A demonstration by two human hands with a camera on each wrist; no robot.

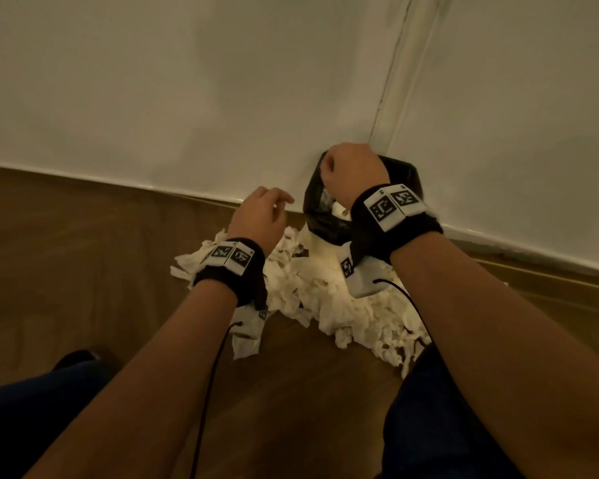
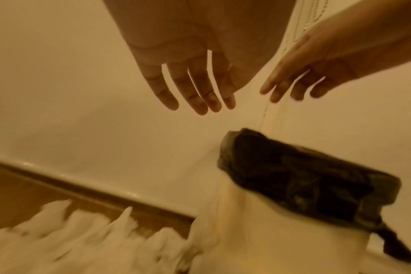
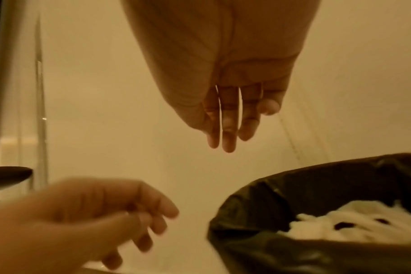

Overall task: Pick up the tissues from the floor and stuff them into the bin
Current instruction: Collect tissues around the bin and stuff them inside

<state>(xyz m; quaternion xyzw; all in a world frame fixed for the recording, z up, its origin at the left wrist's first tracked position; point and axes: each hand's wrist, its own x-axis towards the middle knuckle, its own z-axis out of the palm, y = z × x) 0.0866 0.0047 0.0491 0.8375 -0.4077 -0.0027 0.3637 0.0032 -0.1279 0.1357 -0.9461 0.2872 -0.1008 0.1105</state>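
A heap of crumpled white tissues [image 1: 322,292] lies on the wooden floor in front of a small white bin [image 2: 225,222] with a black liner [image 1: 407,176], set in the room's corner. More tissues [image 3: 354,226] fill the bin inside the liner [image 3: 258,209]. My right hand [image 1: 343,167] hangs just over the bin's mouth; the right wrist view shows its fingers [image 3: 225,137] straight, pointing down, holding nothing. My left hand [image 1: 274,205] hovers left of the bin above the heap [image 2: 82,241], its fingers [image 2: 200,103] relaxed and empty.
White walls meet behind the bin, with a vertical trim [image 1: 384,98] and a skirting board [image 1: 118,183] along the floor. Bare wooden floor [image 1: 83,264] stretches to the left. My knees in dark trousers [image 1: 38,406] are at the bottom.
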